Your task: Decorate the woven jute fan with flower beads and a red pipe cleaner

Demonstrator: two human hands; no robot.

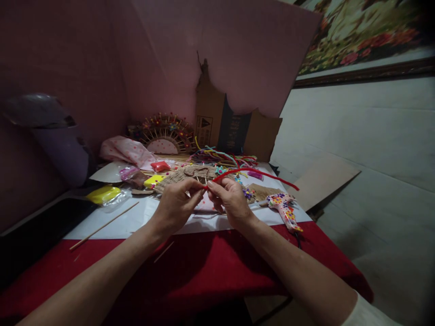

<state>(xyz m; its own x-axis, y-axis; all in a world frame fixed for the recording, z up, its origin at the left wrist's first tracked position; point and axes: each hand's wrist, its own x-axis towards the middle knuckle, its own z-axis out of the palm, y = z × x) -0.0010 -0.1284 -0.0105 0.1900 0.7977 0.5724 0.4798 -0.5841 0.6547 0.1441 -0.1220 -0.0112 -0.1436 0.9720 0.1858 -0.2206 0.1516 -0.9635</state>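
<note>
A fuzzy red pipe cleaner (258, 171) is pinched at one end between both my hands, above the middle of the table. My left hand (176, 203) grips its tip with thumb and forefinger. Close beside it, my right hand (231, 199) also pinches the stem, and the long free end arcs away to the right. Behind and below my hands lies a half-round fan-like piece (176, 175) wound with brown twine, partly hidden by my fingers. Small blue and purple pipe-cleaner flowers (248, 194) are near my right hand.
A flower-patterned glue gun (284, 210) lies at the right. Several colored pipe cleaners (217, 153) are heaped at the back, near a finished-looking decorated fan (163, 136) and torn cardboard (238, 127). Yellow clay packet (103, 194) and a thin stick (103, 225) are at left.
</note>
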